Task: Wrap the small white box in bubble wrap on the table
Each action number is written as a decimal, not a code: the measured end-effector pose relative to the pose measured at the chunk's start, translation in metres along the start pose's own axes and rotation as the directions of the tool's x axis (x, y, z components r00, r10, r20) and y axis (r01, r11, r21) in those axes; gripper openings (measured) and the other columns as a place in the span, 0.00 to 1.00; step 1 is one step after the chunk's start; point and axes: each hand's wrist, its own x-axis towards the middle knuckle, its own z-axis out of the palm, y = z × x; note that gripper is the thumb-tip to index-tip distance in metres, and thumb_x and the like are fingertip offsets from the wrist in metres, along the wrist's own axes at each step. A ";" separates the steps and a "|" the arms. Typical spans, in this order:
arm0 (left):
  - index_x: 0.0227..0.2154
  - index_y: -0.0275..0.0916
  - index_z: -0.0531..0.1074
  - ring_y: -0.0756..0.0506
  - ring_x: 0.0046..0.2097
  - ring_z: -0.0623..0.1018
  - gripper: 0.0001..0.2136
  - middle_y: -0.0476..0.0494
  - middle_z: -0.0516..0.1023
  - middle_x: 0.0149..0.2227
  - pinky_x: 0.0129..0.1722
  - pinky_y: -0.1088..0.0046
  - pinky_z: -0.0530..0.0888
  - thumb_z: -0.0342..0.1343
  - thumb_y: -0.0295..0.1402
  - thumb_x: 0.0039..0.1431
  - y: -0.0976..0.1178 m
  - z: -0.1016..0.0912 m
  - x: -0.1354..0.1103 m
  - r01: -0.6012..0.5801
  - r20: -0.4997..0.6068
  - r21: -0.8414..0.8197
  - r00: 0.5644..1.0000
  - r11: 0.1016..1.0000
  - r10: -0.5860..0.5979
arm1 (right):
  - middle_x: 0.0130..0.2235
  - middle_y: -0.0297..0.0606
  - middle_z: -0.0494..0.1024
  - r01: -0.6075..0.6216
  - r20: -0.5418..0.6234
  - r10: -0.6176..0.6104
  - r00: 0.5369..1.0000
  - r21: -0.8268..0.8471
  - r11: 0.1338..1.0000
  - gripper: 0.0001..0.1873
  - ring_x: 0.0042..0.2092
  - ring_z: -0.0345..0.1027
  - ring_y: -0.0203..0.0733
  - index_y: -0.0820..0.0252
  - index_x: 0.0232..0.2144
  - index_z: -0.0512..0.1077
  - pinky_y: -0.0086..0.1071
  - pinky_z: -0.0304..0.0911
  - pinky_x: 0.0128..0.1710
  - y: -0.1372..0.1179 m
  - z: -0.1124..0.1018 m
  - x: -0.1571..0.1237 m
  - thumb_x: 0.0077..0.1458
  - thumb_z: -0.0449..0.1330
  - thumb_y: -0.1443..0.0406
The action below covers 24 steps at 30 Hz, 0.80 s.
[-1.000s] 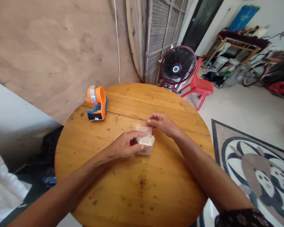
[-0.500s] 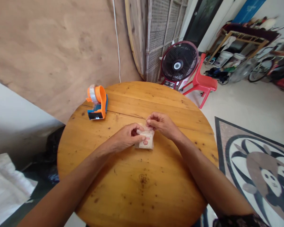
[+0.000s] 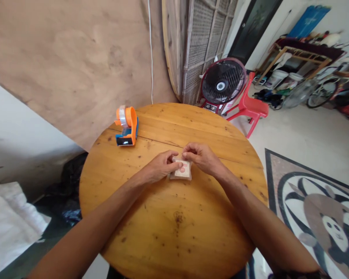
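A small, squarish pale packet (image 3: 184, 171) with reddish print, wrapped in clear plastic, is over the middle of the round wooden table. My left hand (image 3: 164, 166) grips it from the left, thumb across its face and fingers behind the upper edge. At the packet's upper right edge, my right hand (image 3: 199, 155) is closed in a pinch on the clear plastic wrapper; the exact bit between the fingertips is hard to make out. Farther back on the left stands an orange and blue tape dispenser (image 3: 133, 128) with a roll of clear tape.
The round wooden table (image 3: 178, 240) spreads beneath both forearms. A plywood panel (image 3: 75, 50) rises behind it. Beyond the far right edge are a fan (image 3: 221, 86) and a red plastic chair (image 3: 251, 104). White sacking (image 3: 14, 228) lies at the lower left.
The camera view has shifted slightly. My right hand has come down closer to the packet's top edge, and the plastic that stood up there now lies lower. My left hand keeps its hold.
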 end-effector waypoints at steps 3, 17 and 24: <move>0.44 0.33 0.71 0.49 0.32 0.75 0.17 0.44 0.77 0.35 0.29 0.76 0.68 0.57 0.39 0.55 0.006 0.001 -0.002 0.021 0.003 0.013 1.000 1.000 -0.021 | 0.26 0.33 0.73 -0.003 -0.018 0.002 1.000 -0.063 0.998 0.06 0.29 0.64 0.35 0.60 0.27 0.73 0.28 0.56 0.29 -0.003 0.002 -0.002 0.50 0.57 0.65; 0.37 0.29 0.72 0.53 0.24 0.68 0.17 0.49 0.70 0.25 0.23 0.78 0.64 0.55 0.40 0.53 0.003 -0.002 -0.002 -0.010 -0.006 0.015 1.000 1.000 0.011 | 0.27 0.33 0.79 0.000 -0.138 -0.050 0.989 -0.341 0.940 0.08 0.30 0.70 0.36 0.57 0.28 0.77 0.27 0.56 0.30 -0.024 0.015 -0.027 0.54 0.58 0.67; 0.42 0.30 0.74 0.52 0.24 0.70 0.16 0.50 0.71 0.23 0.26 0.77 0.66 0.55 0.34 0.52 0.011 -0.009 -0.012 0.034 0.035 -0.057 0.999 0.998 -0.032 | 0.29 0.34 0.81 0.085 -0.088 -0.120 0.989 -0.330 0.940 0.08 0.31 0.73 0.37 0.58 0.29 0.78 0.27 0.59 0.31 -0.021 0.017 -0.031 0.55 0.58 0.68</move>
